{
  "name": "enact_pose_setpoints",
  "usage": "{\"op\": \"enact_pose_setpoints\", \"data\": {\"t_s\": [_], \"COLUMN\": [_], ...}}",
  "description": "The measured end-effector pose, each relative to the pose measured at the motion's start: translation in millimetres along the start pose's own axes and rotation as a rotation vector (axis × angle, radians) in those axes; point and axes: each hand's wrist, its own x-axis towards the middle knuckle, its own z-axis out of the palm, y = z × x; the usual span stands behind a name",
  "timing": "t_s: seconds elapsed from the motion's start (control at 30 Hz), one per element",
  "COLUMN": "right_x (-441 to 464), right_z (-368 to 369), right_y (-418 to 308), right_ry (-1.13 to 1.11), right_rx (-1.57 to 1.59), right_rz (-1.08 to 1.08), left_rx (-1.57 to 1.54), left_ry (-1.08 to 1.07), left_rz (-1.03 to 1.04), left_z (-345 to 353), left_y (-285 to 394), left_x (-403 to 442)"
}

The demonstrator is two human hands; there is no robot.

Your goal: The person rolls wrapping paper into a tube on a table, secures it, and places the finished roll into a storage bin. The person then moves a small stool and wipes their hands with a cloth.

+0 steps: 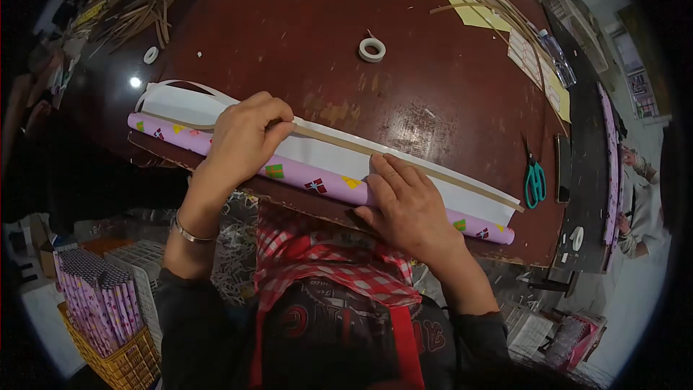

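**Steady pressure, straight line**

Head view, clock directions from the picture's centre: the pink paper roll (pixel 316 185) lies from past nine o'clock to nearly four, along the near edge of the table (pixel 447 94), its white inner face (pixel 473 202) partly exposed. A brown strip (pixel 447 175) runs lengthwise over that face. The left hand (pixel 249 130), towards ten, appears to pinch the strip between thumb and bent fingers. The right hand (pixel 408 206), at four, lies spread low, fingertips pressing the strip, thumb near the roll.

Good practice here, I judge, is keeping the strip taut between both hands, level with the paper's edge, and pressing evenly so that the thin sheet does not crease.

As for writing, red letters cross the dark shirt (pixel 325 354) at six, cut by an apron strap (pixel 408 347), and I cannot read the whole word. The gridded sheet (pixel 525 54) towards two has print too small to make out. No brand is legible.
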Motion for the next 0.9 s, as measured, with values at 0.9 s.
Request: {"op": "enact_pose_setpoints", "data": {"t_s": [0.9], "right_x": [-40], "right_z": [-22], "right_y": [12], "right_ry": [-0.128], "right_rx": [-0.027], "right_rz": [0.06], "left_rx": [-0.138], "left_ry": [-0.204], "left_rz": [-0.125], "left_z": [-5], "left_y": [10], "left_x": [-9]}}
